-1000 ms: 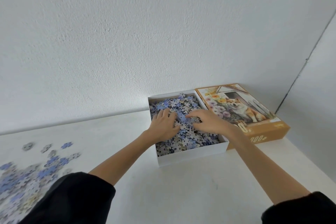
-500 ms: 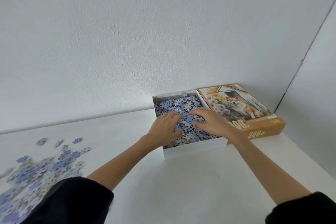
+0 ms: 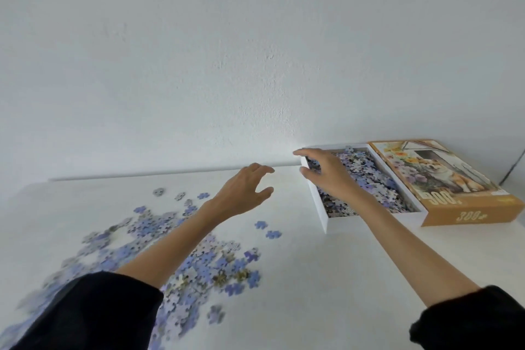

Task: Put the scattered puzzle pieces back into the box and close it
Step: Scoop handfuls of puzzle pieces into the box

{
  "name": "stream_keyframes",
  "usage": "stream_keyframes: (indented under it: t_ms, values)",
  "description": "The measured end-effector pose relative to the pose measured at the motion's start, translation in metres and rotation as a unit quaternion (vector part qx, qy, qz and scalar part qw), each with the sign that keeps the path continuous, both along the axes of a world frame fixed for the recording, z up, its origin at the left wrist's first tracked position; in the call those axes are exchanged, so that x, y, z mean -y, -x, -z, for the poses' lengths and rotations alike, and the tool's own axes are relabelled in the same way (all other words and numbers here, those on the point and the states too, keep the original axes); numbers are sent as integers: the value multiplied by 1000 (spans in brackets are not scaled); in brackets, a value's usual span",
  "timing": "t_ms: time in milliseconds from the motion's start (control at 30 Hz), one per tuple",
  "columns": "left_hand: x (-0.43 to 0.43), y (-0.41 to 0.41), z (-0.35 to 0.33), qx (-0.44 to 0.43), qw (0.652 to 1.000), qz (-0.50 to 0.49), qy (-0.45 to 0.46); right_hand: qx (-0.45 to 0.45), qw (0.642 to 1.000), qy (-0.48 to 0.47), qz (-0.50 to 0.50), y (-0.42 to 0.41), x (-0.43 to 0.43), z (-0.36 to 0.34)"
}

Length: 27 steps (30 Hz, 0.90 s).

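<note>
The white box base [image 3: 321,209] stands at the back right of the white table, filled with blue and grey puzzle pieces [image 3: 366,176]. My right hand [image 3: 326,173] hovers over the box's left part, fingers loosely spread and holding nothing. My left hand [image 3: 244,193] is in the air left of the box, fingers relaxed and empty. A large scatter of blue and purple loose pieces [image 3: 199,264] covers the table at the lower left, partly hidden by my left forearm and dark sleeve. Two single pieces [image 3: 267,229] lie apart, near the box.
The orange box lid [image 3: 443,179], printed with a dog and flowers, lies face up right against the box's right side. A white wall [image 3: 255,65] runs close behind the table. The table's back edge meets the wall just behind the box.
Both hands have lifted out of the box and moved left, the left one clear of it. The view has swung left, bringing the scattered pieces into sight.
</note>
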<state>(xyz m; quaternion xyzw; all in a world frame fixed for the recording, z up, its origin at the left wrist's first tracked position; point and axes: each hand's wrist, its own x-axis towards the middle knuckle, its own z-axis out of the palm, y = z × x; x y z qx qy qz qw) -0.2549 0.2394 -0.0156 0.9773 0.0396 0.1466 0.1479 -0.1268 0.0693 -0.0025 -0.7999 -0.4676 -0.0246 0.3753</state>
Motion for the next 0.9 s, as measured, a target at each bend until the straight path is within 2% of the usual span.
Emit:
stream_keyframes:
  t_ms: [267,433,533,633,733,900]
  values:
    - [-106,133,7,-41,996,-63,47,-28,996,5,-89,107,-106,18]
    - [-152,207,26,-108,989,-60,84,-75,986,39,-146,169,-147,44]
    - [-169,243,43,-148,980,-67,111,-95,982,69,-147,192,-153,61]
    - [-188,274,62,-170,978,-75,97,-29,983,146,-107,196,-140,84]
    - [-200,292,80,-192,975,-81,77,-6,957,275,-95,195,-124,100]
    - [-183,276,90,-161,986,-11,35,52,928,349,-119,214,-136,100]
